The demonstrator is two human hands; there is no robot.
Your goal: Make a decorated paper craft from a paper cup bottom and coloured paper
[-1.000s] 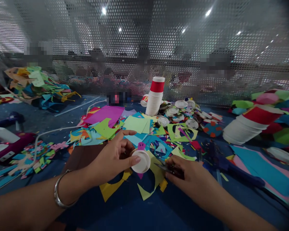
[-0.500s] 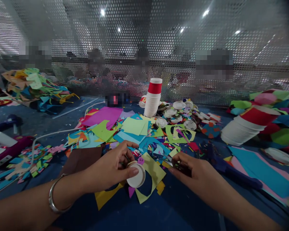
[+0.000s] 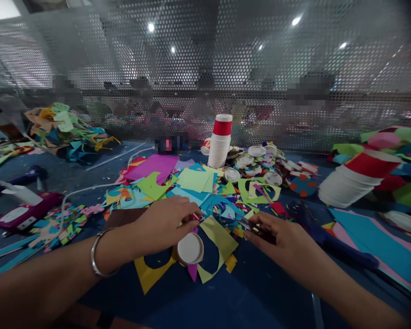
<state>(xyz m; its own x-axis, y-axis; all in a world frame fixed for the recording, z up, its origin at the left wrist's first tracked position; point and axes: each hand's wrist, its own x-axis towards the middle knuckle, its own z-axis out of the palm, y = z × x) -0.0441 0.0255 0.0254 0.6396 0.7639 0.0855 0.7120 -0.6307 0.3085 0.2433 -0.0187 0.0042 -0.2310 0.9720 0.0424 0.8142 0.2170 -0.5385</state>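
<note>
My left hand (image 3: 164,226) is closed round a small white paper cup (image 3: 190,249), its round base facing me, held low over yellow and lime paper scraps (image 3: 216,237). A silver bangle (image 3: 97,256) circles that wrist. My right hand (image 3: 277,240) is closed on a small dark tool that looks like scissors (image 3: 251,226), its tip pointing left toward the cup. Both hands hover over the blue table (image 3: 205,301) among cut coloured paper.
A stack of white cups with a red top (image 3: 220,141) stands behind, with cut cup rounds (image 3: 256,160) beside it. Another cup stack (image 3: 356,180) lies at the right. A glue gun (image 3: 23,212) with its cord sits at left. A perforated metal screen (image 3: 205,68) closes the back.
My left hand has lowered the cup toward the table and turned over it. The right hand has shifted slightly right and up with the tool.
</note>
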